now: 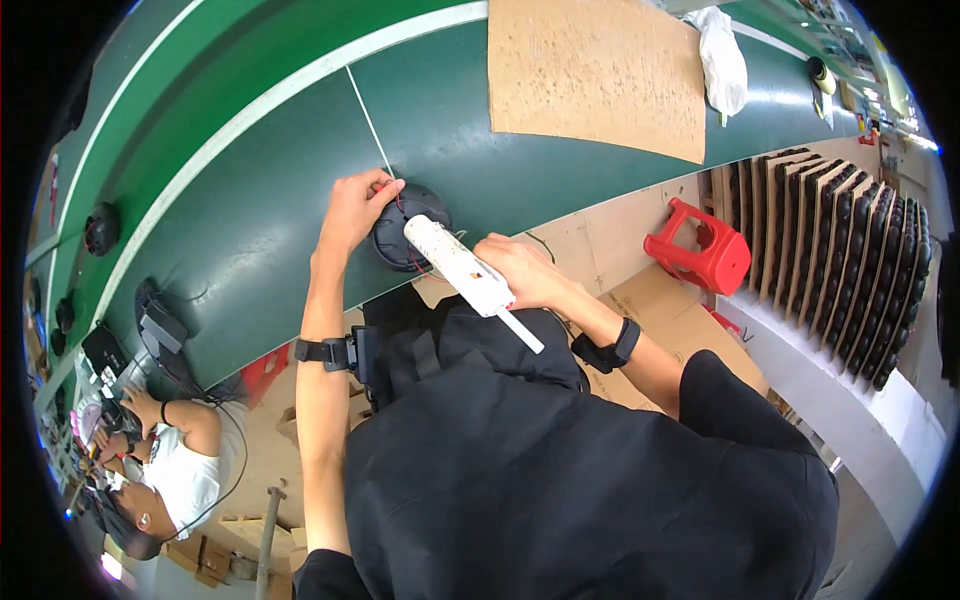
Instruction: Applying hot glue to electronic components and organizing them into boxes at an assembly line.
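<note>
A round black plastic housing [398, 240] lies near the front edge of the dark green worktop. My left hand [357, 208] is at its far left rim, thumb and forefinger pinched on a thin red wire [399, 199]. My right hand [517, 270] is wrapped round a white hot glue gun [455, 262], whose front end hangs over the housing and hides part of it. From its rear a white glue stick [522, 332] juts back toward my body. More thin wires show at the housing's near side, beside the glue gun.
A cardboard sheet [600, 75] and a white plastic bag [722, 62] lie farther back. At right stand a red stool [700, 245] and stacked black round parts between cardboard layers [830, 260]. A co-worker [190, 470] sits at left, near a dark device with cables [163, 328].
</note>
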Demonstrator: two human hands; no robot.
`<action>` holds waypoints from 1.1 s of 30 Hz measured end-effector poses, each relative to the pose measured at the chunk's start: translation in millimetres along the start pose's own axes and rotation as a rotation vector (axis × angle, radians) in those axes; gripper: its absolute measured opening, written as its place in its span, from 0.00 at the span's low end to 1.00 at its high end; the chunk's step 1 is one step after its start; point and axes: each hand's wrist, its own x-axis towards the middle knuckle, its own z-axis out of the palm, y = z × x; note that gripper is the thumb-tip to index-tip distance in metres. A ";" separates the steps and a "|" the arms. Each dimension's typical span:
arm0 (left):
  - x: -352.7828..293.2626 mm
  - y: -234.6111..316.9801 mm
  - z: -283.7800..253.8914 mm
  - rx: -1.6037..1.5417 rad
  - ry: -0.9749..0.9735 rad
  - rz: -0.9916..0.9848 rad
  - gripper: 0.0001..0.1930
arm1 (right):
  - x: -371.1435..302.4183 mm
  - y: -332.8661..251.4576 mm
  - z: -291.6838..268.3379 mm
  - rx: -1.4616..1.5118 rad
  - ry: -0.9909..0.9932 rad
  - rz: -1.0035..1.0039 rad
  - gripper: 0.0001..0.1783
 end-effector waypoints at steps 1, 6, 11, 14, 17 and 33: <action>-0.3 -1.3 0.2 -0.010 0.025 0.019 0.13 | 0.6 2.4 3.8 0.003 0.000 0.001 0.19; -1.2 -1.2 2.8 -0.005 0.050 0.010 0.13 | 5.4 3.0 14.7 -0.126 0.002 0.045 0.21; -8.0 -1.8 1.2 0.003 0.081 0.021 0.12 | 3.7 -2.7 19.9 -0.176 0.007 0.073 0.20; -12.7 3.0 -2.3 -0.034 0.089 0.011 0.11 | 2.0 -6.3 18.5 -0.180 0.023 0.111 0.19; -22.3 7.9 -8.1 -0.089 0.058 -0.040 0.12 | 0.8 -7.9 16.3 -0.187 0.030 0.141 0.19; -94.0 -21.1 23.6 -0.287 0.227 -0.410 0.28 | -6.8 3.4 3.8 -0.064 0.084 0.014 0.22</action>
